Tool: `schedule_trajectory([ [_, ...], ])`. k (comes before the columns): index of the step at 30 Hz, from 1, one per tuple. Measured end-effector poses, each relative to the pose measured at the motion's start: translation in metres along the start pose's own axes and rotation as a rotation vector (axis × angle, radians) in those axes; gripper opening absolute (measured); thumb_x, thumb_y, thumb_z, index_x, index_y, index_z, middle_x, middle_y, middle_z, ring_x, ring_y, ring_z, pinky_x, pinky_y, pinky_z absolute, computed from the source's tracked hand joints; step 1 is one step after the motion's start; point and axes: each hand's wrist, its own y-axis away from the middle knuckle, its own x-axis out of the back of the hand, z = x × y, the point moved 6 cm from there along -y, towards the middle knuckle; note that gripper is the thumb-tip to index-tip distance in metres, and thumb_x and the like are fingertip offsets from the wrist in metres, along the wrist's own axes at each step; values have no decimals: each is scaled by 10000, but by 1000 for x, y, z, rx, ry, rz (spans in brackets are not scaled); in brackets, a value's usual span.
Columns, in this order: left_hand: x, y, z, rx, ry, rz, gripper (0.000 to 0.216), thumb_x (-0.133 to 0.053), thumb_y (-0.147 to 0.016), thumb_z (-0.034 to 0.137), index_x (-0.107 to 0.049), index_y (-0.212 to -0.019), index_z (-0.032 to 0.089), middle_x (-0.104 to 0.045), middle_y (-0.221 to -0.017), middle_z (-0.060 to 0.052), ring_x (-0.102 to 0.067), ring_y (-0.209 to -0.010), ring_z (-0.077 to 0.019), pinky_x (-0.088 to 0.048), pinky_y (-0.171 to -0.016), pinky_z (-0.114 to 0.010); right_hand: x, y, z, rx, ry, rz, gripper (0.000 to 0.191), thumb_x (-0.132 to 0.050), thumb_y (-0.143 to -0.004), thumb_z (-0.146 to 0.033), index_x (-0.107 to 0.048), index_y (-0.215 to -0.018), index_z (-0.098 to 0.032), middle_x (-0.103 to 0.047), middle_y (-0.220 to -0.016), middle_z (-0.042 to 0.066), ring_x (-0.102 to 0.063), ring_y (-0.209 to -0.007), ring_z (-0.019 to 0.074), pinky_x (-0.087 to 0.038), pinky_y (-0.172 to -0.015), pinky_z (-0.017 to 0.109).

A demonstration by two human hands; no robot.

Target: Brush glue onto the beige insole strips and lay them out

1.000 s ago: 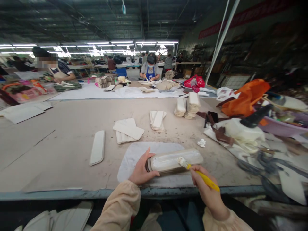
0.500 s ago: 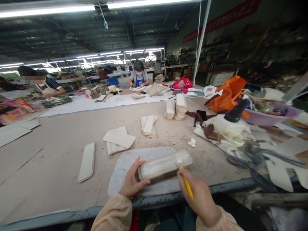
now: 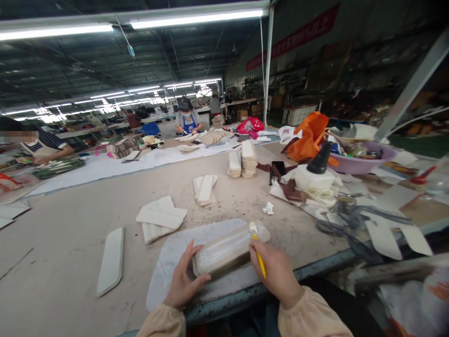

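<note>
My left hand [image 3: 184, 278] grips the left end of a stack of long, round-cornered pale panels [image 3: 220, 252], thumb on the near side and fingers at the far side. A wet, whitish smear covers the top panel. My right hand [image 3: 275, 271] is closed around a yellow-handled brush [image 3: 260, 263], its white-coated tip at the stack's right end. Under the stack lies a pale, thin sheet [image 3: 162, 274]. One loose white panel [image 3: 111, 260] rests to the left. Behind the stack are a fanned pile of white panels [image 3: 162, 216] and a smaller pile [image 3: 205, 189].
Taller panel stacks [image 3: 249, 158] stand farther back. A crumpled white scrap [image 3: 268, 208] lies right of them, nearer me. On the right are a white bottle with a black nozzle [image 3: 315, 175], scissors [image 3: 351, 224] and a purple basin [image 3: 361, 164]. Co-workers sit across the table.
The brush has moved along the top panel to its far right end. My view has turned slightly right, so things sit farther left. My left hand keeps its hold on the stack.
</note>
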Motion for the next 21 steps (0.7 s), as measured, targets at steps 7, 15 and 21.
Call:
schedule_trajectory([
  [7, 1, 0, -1, 9, 8, 20, 954, -739, -727, 531, -272, -1506, 238, -600, -1323, -132, -547, -1253, -335, -392, -1085, -539, 14, 9, -4, 26, -113, 42, 146, -455, -977, -230, -597, -991, -197, -673, -829, 43, -654, -748, 164, -474, -710, 267],
  [15, 0, 0, -1, -16, 50, 6, 941, -756, -732, 496, -281, -1503, 240, -564, -1358, -142, -521, -1274, -330, -373, -1095, -542, -6, 16, -35, 69, -80, -127, 170, -434, -972, -214, -599, -934, -197, -643, -723, 23, -643, -659, 168, -478, -635, 268],
  [21, -7, 5, -3, 1, 151, 10, 1073, -808, -613, 601, -319, -1491, 226, -567, -1341, -146, -536, -1237, -323, -364, -1106, -532, 20, 5, -32, 119, -404, 138, 211, -587, -916, -370, -646, -1069, -238, -723, -930, 55, -702, -790, 182, -543, -703, 228],
])
